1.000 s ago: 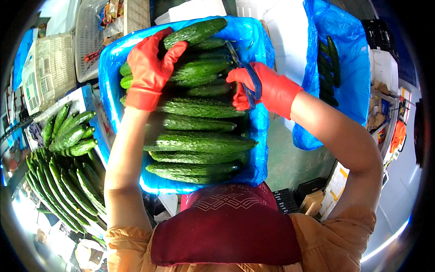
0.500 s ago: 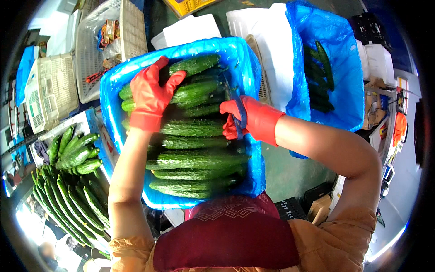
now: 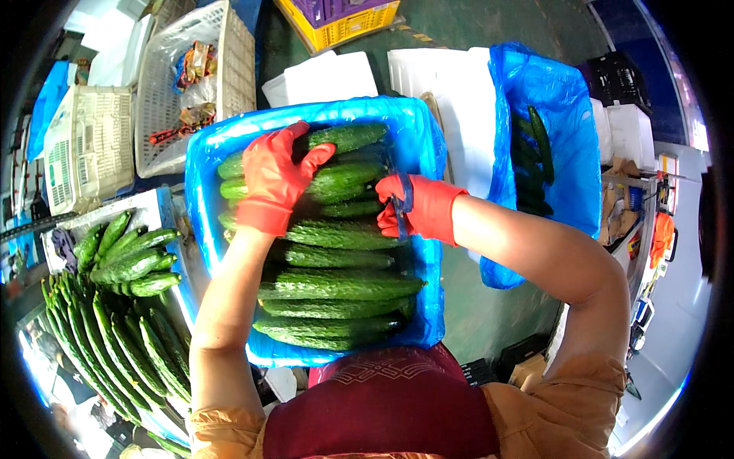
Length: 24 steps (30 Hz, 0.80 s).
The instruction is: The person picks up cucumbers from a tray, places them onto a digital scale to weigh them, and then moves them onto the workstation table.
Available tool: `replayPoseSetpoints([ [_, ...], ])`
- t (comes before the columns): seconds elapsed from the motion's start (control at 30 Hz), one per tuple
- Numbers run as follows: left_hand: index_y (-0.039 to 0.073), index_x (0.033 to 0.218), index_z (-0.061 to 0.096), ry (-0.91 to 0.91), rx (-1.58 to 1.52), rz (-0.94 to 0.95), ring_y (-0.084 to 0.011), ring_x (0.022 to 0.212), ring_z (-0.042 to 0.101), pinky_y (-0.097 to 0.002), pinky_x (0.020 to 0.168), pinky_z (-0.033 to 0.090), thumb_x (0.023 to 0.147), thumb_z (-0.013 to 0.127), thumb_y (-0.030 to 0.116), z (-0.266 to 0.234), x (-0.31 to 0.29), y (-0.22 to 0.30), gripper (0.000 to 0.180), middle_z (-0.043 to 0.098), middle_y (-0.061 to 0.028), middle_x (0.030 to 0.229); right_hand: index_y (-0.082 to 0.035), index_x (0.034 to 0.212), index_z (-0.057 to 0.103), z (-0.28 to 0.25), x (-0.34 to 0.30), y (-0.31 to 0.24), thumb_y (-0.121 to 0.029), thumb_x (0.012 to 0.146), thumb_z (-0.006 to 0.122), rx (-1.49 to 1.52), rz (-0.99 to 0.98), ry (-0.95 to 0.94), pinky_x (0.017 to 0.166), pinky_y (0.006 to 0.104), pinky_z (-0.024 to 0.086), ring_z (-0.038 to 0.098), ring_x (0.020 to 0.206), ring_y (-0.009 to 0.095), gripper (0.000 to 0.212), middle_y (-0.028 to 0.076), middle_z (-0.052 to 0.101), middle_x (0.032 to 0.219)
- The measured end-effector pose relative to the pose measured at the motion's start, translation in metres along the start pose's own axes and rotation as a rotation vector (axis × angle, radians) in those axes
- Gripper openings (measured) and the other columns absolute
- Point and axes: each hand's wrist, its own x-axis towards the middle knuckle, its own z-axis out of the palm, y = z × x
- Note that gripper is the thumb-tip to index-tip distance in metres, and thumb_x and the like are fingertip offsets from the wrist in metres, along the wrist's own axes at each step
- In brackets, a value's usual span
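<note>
My left hand (image 3: pixel 274 177), in a red rubber glove, lies over the far left of a row of green cucumbers (image 3: pixel 336 284). Its thumb and fingers straddle the far cucumber (image 3: pixel 353 138). Dark blue scissor handles (image 3: pixel 407 193) are looped in my right hand (image 3: pixel 430 208), also gloved in red. The scissors are at the cucumbers' right ends; their blades are hard to make out. All these cucumbers lie side by side in a crate lined with blue plastic (image 3: pixel 200 164).
At right is another blue-lined crate (image 3: pixel 577 138) holding several cucumbers. More cucumbers (image 3: pixel 126 336) are heaped at left. Pale plastic crates (image 3: pixel 237 69) stand behind them. White foam sheets (image 3: pixel 440 84) and a yellow crate (image 3: pixel 352 29) are at the far side.
The whole view has shifted, so the crates sit lower and the yellow crate shows more. My right hand with the scissors is slightly nearer the cucumber ends. My left hand keeps its place.
</note>
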Motion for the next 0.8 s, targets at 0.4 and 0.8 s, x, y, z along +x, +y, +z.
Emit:
replayPoseSetpoints([
  [0.4, 0.007, 0.097, 0.071, 0.006, 0.029, 0.008, -0.0319, 0.082, 0.066, -0.0409, 0.078, 0.050, 0.070, 0.076, 0.048, -0.001, 0.001, 0.000, 0.049, 0.070, -0.0146, 0.089, -0.001, 0.097, 0.057, 0.007, 0.006, -0.005, -0.024, 0.079, 0.067, -0.012, -0.052, 0.021, 0.065, 0.0385, 0.056, 0.063, 0.071, 0.027, 0.031, 0.015, 0.059, 0.077],
  [0.8, 0.007, 0.095, 0.070, 0.079, 0.040, 0.092, -0.0322, 0.079, 0.066, -0.0410, 0.073, 0.052, 0.069, 0.078, 0.044, 0.005, -0.001, -0.004, 0.046, 0.070, -0.0140, 0.084, -0.001, 0.089, 0.058, 0.014, -0.001, -0.003, -0.022, 0.084, 0.063, 0.032, -0.127, 0.005, 0.067, 0.0377, 0.057, 0.062, 0.068, 0.024, 0.022, 0.013, 0.060, 0.075],
])
